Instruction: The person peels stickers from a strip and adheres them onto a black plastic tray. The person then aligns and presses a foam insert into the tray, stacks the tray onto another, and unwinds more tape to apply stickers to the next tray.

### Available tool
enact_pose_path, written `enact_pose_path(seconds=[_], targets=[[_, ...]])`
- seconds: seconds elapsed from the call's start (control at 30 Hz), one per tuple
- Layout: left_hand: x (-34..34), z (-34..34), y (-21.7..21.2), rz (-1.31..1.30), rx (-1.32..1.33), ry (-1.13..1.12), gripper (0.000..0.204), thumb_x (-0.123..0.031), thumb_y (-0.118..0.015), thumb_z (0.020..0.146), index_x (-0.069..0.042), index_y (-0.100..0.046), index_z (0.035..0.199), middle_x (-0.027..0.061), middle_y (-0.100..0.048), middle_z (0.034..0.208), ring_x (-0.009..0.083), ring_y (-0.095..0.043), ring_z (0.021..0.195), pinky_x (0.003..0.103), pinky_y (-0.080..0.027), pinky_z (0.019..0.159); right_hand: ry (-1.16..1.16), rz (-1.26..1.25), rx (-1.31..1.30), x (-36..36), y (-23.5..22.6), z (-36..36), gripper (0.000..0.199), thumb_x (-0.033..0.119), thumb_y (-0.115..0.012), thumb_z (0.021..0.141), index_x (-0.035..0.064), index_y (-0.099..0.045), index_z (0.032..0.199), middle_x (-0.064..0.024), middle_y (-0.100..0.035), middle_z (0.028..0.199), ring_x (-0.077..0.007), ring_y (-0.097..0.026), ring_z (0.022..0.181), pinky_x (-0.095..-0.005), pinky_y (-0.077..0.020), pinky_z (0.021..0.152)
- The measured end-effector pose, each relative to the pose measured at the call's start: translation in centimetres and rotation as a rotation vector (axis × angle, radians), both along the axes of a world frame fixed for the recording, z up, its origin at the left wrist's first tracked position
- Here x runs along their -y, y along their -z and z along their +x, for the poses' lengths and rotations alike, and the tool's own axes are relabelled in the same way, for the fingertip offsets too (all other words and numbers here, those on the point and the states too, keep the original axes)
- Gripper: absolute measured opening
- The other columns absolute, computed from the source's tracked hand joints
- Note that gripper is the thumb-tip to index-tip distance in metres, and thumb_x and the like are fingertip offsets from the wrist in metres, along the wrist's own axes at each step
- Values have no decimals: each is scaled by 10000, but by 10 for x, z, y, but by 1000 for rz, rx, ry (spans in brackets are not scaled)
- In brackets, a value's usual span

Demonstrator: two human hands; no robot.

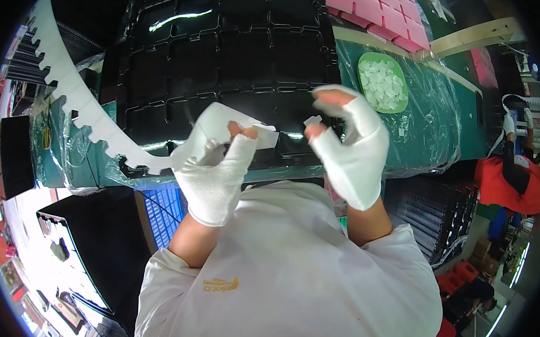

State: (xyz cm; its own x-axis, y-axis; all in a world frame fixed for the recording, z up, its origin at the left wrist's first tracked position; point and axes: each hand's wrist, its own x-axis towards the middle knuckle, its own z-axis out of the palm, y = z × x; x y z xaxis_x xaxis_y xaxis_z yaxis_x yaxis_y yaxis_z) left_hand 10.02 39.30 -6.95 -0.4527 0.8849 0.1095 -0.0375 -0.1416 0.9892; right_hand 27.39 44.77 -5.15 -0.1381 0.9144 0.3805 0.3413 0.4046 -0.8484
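My left hand (216, 176), in a white fingerless glove, pinches a long white strip (81, 100) with a notched edge. The strip curves in from the far left, and its short end shows just right of my fingertips. My right hand (353, 145) is gloved the same way and raised beside it. At its thumb tip is a small white piece (312, 120); the fingers are slightly blurred, and the index finger stands away from the thumb. Under both hands lies a glossy black plastic tray (245, 56) with several shallow compartments.
A green bowl (402, 78) of small white pieces stands right of the tray, on a plastic-covered green tabletop (431, 131). Pink panels (382, 16) lie at the back. Stacked black trays (429, 216) are at lower right. A person in red (514, 178) works at far right.
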Motion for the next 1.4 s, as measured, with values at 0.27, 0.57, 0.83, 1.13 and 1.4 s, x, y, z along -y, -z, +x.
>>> enact_pose_path(seconds=[0.27, 0.57, 0.83, 1.13, 1.4], targets=[[-3, -18, -18, 164, 166, 269, 122, 21, -740, 807, 17, -729, 928, 69, -677, 779, 109, -630, 664, 229, -490, 600, -295, -413, -23, 14, -31, -19, 63, -35, -739, 804, -38, -687, 840, -63, -695, 786, -104, -625, 694, -242, -493, 637], [-4, -20, -9, 102, 130, -1, 39, 49, -694, 863, 23, -714, 841, -7, -641, 718, 31, -541, 640, 191, -426, 575, -260, 860, 283, 10, -15, -29, 299, 72, -818, 681, 122, -669, 936, -12, -694, 982, -204, -625, 813, -381, -478, 716], [48, -73, -26, 655, 129, 123, 286, -183, -783, 839, 4, -635, 681, 87, -612, 623, 185, -513, 487, 304, -335, 473, -439, 171, 294, -23, -23, -108, 63, 119, -733, 789, 62, -706, 785, -191, -529, 1386, -353, -566, 1169, -509, -434, 1020], [91, -104, -10, 356, -189, -317, 130, -27, -734, 788, 31, -642, 717, 63, -616, 660, 148, -544, 595, 261, -394, 583, -591, 283, 827, -31, 17, -206, 253, 347, -769, 769, 128, -723, 886, -139, -497, 1389, -332, -421, 1330, -542, -370, 1012], [80, -118, 13, 122, 27, -514, 108, 48, -728, 811, 41, -642, 745, -53, -534, 697, 18, -422, 626, 190, -310, 563, -780, -456, 107, -3, -27, -171, 171, 75, -724, 866, -4, -676, 1010, -30, -728, 897, -91, -671, 821, -241, -532, 767]])
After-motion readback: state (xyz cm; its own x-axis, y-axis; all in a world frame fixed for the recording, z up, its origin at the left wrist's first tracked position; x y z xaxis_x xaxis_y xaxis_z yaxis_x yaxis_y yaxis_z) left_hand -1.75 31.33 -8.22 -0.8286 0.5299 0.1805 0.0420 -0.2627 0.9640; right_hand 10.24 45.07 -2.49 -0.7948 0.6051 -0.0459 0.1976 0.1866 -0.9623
